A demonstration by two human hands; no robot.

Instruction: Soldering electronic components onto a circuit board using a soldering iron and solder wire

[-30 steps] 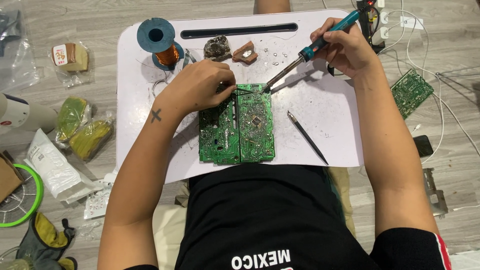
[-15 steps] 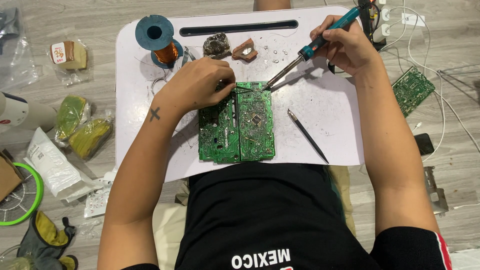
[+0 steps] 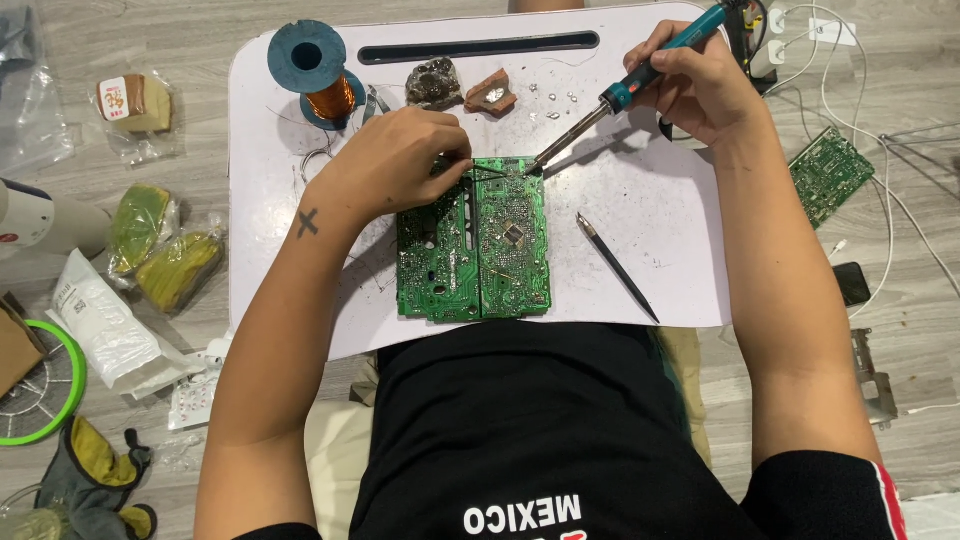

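Soldering iron tip lowered from worktop beside board to top edge of circuit board. Right hand shifted slightly. Left hand holds position at board's upper left.

spool: blue spool of copper wire, standing at the far left of the white lap desk
lumps: dark lump and reddish-brown lump, side by side beyond the spool
pointed tool: thin black tool lying slantwise on the desk
spare board: second green circuit board on the floor, among white cables
floor left: wrapped snacks, white pouch, green-rimmed fan guard, grey-and-yellow gloves
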